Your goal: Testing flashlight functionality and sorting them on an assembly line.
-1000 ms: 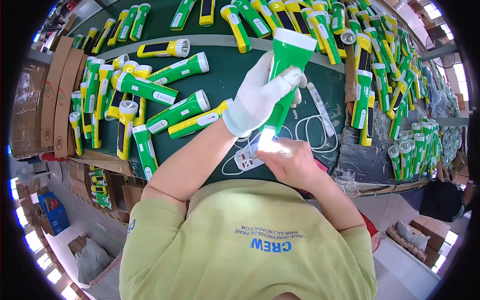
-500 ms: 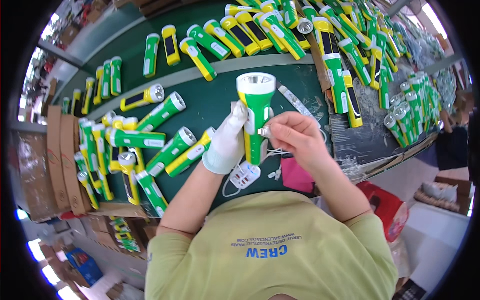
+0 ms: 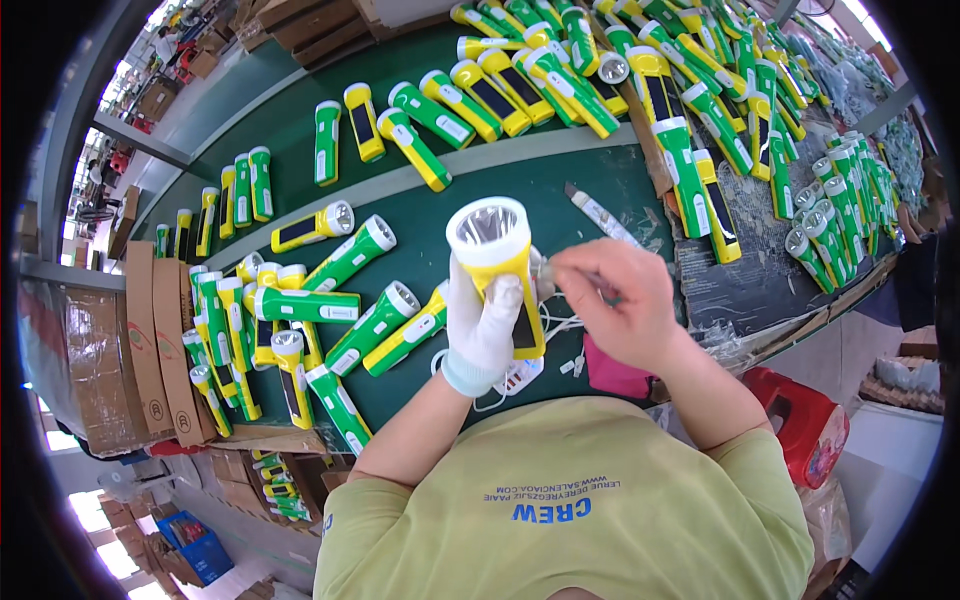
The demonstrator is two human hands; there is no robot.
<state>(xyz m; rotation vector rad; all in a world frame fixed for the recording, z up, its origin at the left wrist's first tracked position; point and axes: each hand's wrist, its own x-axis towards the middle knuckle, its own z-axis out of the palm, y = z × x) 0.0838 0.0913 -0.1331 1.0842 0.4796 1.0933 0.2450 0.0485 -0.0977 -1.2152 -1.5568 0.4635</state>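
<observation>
A yellow and green flashlight [image 3: 488, 232] with a white rim stands upright in my left hand [image 3: 480, 328], which wears a white glove. Its lamp end is up, and the dark panel on its yellow side partly shows below my gloved fingers. My bare right hand [image 3: 628, 300] is at the flashlight's right side, thumb and fingertips pinched on a small cable plug [image 3: 546, 272]. The flashlight and my fingers partly hide the plug, so I cannot tell whether it is inserted. Below my hands, a white multi-port charger [image 3: 522, 374] with white cables lies on the green table [image 3: 420, 235].
Several flashlights [image 3: 310, 304] lie piled on the left beside upright cardboard [image 3: 170, 350]. More lie in a row [image 3: 490, 98] beyond a grey strip and in a heap [image 3: 710, 140] at the right. A slim whitish tool [image 3: 603, 215] and pink cloth [image 3: 615, 370] lie nearby.
My left hand has turned the flashlight so its yellow panel side and lamp face show. My right hand has moved along to its side with the plug. The whole view has shifted slightly.
</observation>
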